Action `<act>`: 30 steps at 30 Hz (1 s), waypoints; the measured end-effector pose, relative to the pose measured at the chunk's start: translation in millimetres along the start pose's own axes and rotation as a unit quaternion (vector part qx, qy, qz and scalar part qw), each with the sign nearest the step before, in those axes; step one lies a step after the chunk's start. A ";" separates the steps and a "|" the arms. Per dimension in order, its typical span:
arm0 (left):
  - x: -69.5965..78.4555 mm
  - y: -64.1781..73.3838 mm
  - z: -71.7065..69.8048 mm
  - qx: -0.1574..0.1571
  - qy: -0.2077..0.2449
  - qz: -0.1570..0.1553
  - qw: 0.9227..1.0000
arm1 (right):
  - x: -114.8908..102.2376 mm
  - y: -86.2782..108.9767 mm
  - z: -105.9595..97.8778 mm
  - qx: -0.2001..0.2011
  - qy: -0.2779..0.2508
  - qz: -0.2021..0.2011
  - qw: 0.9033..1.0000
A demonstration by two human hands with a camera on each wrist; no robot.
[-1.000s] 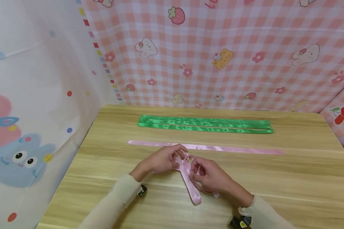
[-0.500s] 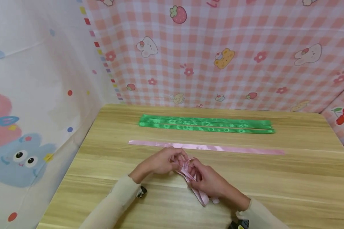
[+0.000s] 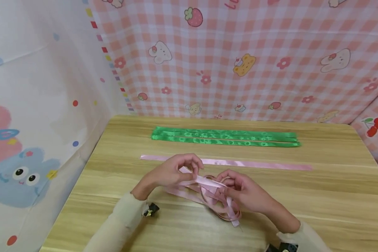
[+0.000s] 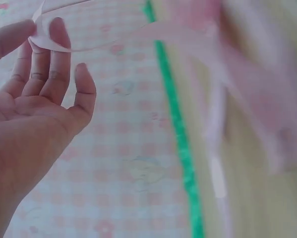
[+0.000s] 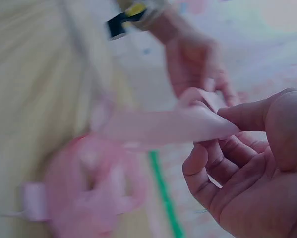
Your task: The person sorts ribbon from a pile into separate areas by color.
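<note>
A long pink satin ribbon [image 3: 208,181] is stretched between both hands above the table. My left hand [image 3: 173,170] pinches it between thumb and fingertips, which the left wrist view shows on the pink ribbon [image 4: 45,42]. Across from it, my right hand [image 3: 247,192] pinches another part of the same ribbon; in the right wrist view its thumb presses the ribbon [image 5: 188,126] against the fingers. Below the hands hangs a loose tangle of pink loops [image 3: 218,210], blurred in the right wrist view. Whether the loops rest on the wood cannot be told.
Behind the hands a flat pink ribbon strip [image 3: 255,164] lies across the wooden table [image 3: 113,217]. Farther back are several green ribbon strips [image 3: 223,136] side by side. A pink checked cloth [image 3: 220,45] hangs behind the table, a white printed one [image 3: 56,70] at the left.
The hands came close together over the bunched pink ribbon, then moved apart. A length of ribbon is now drawn between them, and the loops have spread out below.
</note>
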State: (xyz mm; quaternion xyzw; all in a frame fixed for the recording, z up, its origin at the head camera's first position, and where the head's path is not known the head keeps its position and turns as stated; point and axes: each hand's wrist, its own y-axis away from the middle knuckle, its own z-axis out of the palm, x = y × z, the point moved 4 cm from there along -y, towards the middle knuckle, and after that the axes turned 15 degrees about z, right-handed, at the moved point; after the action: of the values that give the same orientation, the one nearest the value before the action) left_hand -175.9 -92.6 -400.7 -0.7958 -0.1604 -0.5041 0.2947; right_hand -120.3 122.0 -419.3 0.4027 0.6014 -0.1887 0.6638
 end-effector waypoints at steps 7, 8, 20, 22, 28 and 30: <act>27.3 -1.5 -15.4 0.020 -0.030 0.036 0.999 | -30.7 18.2 -12.5 -0.001 -0.005 -0.090 0.996; 29.2 -1.1 -16.9 0.022 -0.032 0.034 0.999 | -33.2 19.7 -13.9 -0.003 -0.011 -0.096 0.995; 37.3 6.4 -28.9 0.013 -0.027 -0.002 1.000 | -50.6 35.1 -33.0 0.031 -0.010 -0.132 0.991; 37.7 8.4 -30.9 0.010 -0.021 -0.005 1.000 | -54.2 38.9 -35.9 0.037 -0.010 -0.136 0.990; 39.8 13.8 -37.9 0.012 -0.021 -0.009 1.000 | -60.2 49.1 -45.3 0.052 -0.011 -0.145 0.988; 41.3 15.5 -40.7 0.020 -0.021 -0.016 0.999 | -60.6 52.0 -48.4 0.051 -0.013 -0.151 0.987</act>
State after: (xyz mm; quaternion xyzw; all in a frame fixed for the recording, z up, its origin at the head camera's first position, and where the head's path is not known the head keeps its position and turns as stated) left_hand -177.9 -132.0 -355.5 -0.7977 -0.1891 -0.4885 0.2987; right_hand -125.8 176.1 -343.4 0.3376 0.6365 -0.3223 0.6140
